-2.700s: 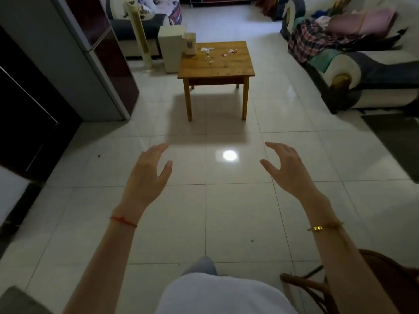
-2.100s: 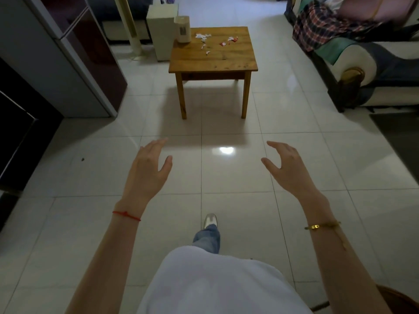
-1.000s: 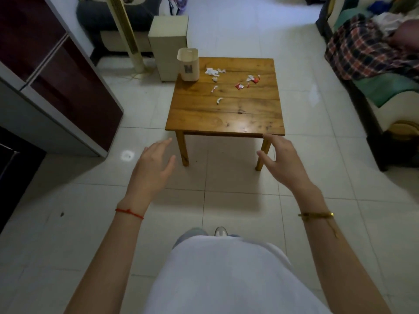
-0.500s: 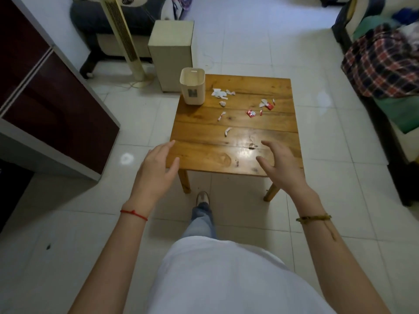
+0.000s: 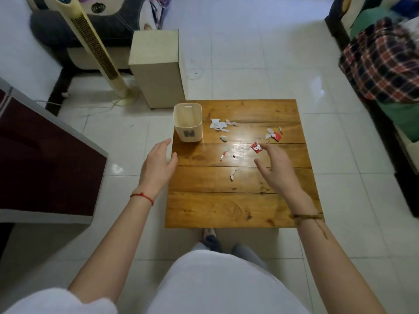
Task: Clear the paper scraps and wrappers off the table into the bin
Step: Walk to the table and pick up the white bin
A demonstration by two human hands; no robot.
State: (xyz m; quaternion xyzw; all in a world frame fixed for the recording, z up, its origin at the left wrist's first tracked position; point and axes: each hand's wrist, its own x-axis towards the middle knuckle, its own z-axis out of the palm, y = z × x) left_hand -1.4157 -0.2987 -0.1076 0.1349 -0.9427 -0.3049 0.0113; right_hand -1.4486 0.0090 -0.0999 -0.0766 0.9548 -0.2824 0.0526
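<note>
Half a second ago I was a step back from the bench (image 5: 226, 207); now I stand at its near edge and both hands have moved forward over it. My right hand (image 5: 277, 169) reaches over the middle, its grip open and empty, fingertips just beside a red wrapper (image 5: 256, 147). My left hand (image 5: 158, 166) hovers at the left edge, near the bin (image 5: 188, 125), grip open and empty too. The bin stands upright on the far left corner; what I see of its inside looks bare. White paper scraps (image 5: 218, 125) lie just right of it, more red and white bits (image 5: 274, 134) farther right.
</note>
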